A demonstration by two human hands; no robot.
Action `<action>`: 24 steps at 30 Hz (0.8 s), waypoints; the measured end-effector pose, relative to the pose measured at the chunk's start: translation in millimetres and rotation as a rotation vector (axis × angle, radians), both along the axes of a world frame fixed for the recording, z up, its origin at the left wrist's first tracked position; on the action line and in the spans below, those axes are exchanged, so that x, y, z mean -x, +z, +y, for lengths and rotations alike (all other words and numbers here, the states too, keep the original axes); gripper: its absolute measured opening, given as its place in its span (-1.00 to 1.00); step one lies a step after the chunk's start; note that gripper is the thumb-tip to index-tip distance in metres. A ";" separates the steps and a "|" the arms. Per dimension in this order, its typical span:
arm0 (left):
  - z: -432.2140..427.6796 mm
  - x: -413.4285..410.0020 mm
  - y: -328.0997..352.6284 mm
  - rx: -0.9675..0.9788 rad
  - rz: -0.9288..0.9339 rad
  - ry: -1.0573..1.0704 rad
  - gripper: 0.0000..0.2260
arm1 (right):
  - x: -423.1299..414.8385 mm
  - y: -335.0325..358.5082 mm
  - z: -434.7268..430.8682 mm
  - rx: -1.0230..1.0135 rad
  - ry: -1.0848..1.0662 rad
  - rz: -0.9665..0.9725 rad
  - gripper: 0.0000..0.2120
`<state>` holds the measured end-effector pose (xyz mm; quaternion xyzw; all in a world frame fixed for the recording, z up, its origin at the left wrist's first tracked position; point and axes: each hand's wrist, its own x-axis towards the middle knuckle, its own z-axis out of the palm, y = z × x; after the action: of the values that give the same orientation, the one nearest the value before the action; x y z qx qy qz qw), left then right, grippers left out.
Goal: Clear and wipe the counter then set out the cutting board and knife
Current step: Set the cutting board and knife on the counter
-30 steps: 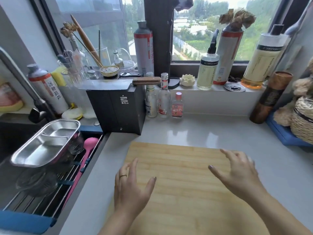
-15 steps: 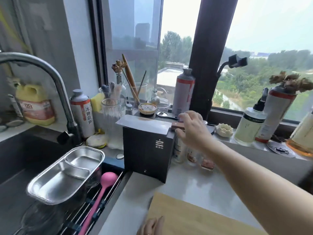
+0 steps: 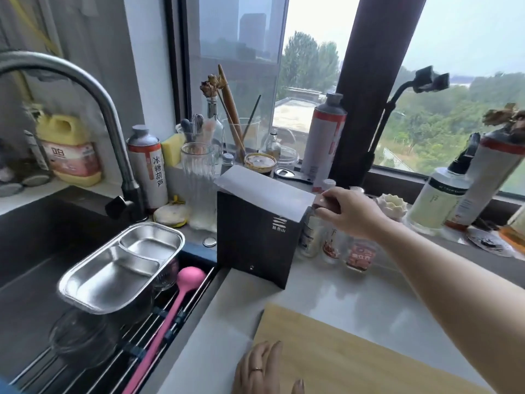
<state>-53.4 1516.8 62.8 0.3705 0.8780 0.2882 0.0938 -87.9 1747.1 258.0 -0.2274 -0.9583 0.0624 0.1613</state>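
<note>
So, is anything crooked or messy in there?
Yes. The steel tray sits tilted over the sink, propped on glassware on the rack, not flat. Nothing looks spilled or broken. The right hand grips the knife handle at the black box.

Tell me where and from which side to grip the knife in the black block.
Grip the wooden handle, the only part outside the black block. It sticks out sideways at the block's upper right, so come from the right, as the right hand does.
</note>
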 end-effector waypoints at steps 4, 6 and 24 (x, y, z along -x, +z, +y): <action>-10.2 -0.2 3.6 -0.083 0.056 0.071 -0.45 | -83.0 -13.1 -25.1 0.143 -0.105 0.151 -0.71; -10.1 -1.2 2.7 -0.014 0.024 0.059 -0.39 | -140.8 -29.8 -40.3 0.182 -0.213 0.213 -0.75; 7.2 -105.1 8.1 -0.011 0.068 -0.150 -0.21 | -475.4 -171.9 -155.2 0.526 -1.399 0.198 -0.78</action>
<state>51.7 1524.1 70.9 0.4456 0.8487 0.2724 0.0832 387.5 1591.9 86.2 -0.8074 -0.5248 0.1921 0.1891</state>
